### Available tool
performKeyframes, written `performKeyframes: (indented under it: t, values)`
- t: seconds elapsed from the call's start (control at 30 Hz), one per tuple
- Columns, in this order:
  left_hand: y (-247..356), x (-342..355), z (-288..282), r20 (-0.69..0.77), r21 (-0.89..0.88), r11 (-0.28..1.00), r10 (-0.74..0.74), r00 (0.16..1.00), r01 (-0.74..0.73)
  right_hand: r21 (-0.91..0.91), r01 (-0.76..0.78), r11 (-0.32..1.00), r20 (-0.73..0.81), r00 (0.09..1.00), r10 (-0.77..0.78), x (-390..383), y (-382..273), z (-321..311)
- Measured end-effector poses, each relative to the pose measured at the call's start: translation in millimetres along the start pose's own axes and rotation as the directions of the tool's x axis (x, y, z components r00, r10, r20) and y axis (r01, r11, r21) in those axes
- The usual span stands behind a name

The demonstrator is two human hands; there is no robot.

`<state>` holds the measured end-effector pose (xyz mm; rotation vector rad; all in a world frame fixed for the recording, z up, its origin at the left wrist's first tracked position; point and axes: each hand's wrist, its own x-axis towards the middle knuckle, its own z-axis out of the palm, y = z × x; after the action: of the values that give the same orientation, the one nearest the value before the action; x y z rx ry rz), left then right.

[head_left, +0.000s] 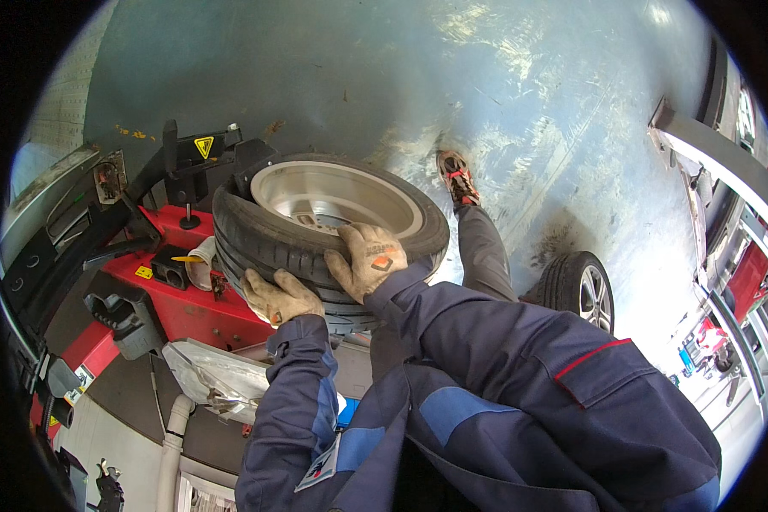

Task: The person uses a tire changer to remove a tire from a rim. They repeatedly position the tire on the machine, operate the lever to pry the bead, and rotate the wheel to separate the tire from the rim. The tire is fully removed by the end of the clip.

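A car wheel, its black tire (316, 267) mounted around a silver rim (294, 189), lies tilted in front of me against a red machine. My right hand (369, 258), in a beige work glove, grips the near sidewall, with the fingers reaching over toward the rim. Lower down, my left hand (280, 299), gloved alike, presses its fingers on the tread at the near left side. The wheel's underside is hidden from view.
Left of the wheel stands the red tire machine (188, 307) with black arms. A white tray (218, 371) holds tools below it. A second wheel (578, 288) stands upright on the floor at right, past my leg. Metal lift beams (725, 154) rise at far right.
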<state>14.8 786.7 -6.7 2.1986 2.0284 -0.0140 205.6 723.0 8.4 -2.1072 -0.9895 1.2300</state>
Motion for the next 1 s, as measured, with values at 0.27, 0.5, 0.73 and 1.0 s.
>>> performKeyframes:
  t: [0.27,0.5,0.73,1.0]
  values:
    - [1.1,-0.4,-0.7,0.011,-0.015,1.000,-0.018,1.000,0.019,0.002,0.009,1.000,-0.008,1.000,-0.009,-0.6,0.7,1.1]
    - [0.4,-0.5,-0.8,0.001,-0.019,1.000,-0.007,1.000,0.007,-0.005,0.002,1.000,-0.005,1.000,-0.002,-1.0,0.0,0.1]
    - [1.1,-0.4,-0.6,0.003,-0.018,1.000,-0.020,1.000,0.020,0.007,0.001,1.000,0.008,1.000,-0.001,-0.8,-1.0,-2.4]
    - [1.7,0.0,-2.3,0.000,0.010,1.000,0.006,1.000,-0.006,0.009,-0.022,1.000,0.026,0.999,0.021,-0.7,-1.7,-2.5]
